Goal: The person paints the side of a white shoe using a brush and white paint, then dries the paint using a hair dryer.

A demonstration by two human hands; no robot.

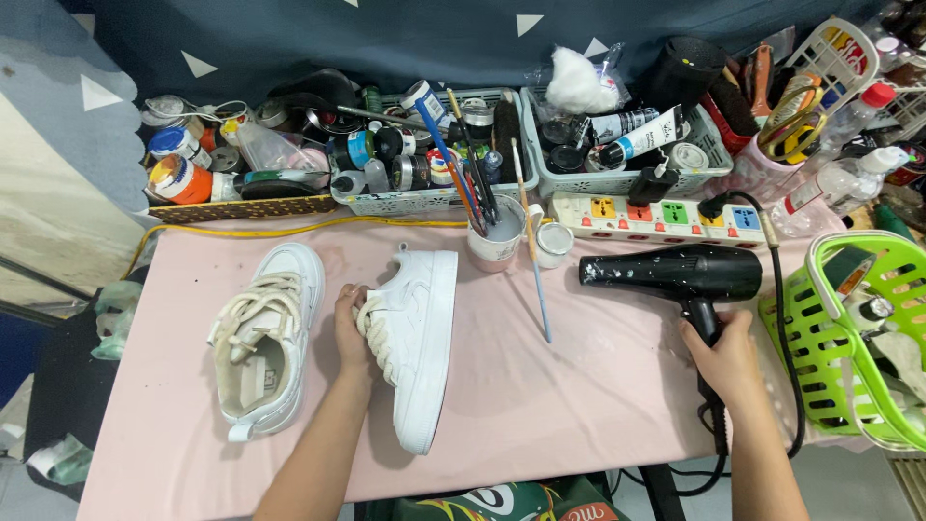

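On the pink table cover (pixel 579 405), at its left, an upright white sneaker (pixel 260 338) lies alone, sole down, its opening facing up and its long axis running away from me, untouched. Just to its right my left hand (pixel 349 333) is clamped on the second white sneaker (pixel 417 342), fingers curled in at the laces; this shoe is tipped on its side so the flat sole faces right, toe near my edge of the table, heel toward the tub of brushes (pixel 494 241). Its long axis also runs near to far, so the broad side wall and sole lie square to whatever comes from the right. A loose paintbrush (pixel 536 280) lies between the shoe and the dryer, slanting toward me. Further right my right hand (pixel 721 359) is closed around the handle of the black hair dryer (pixel 675 275), whose barrel lies roughly level across the table, nozzle pointing left toward the tipped sneaker but well apart from it. The left hand is the nearer to the shoe; the right one governs the nozzle. A green basket (pixel 849 338) sits at the far right.
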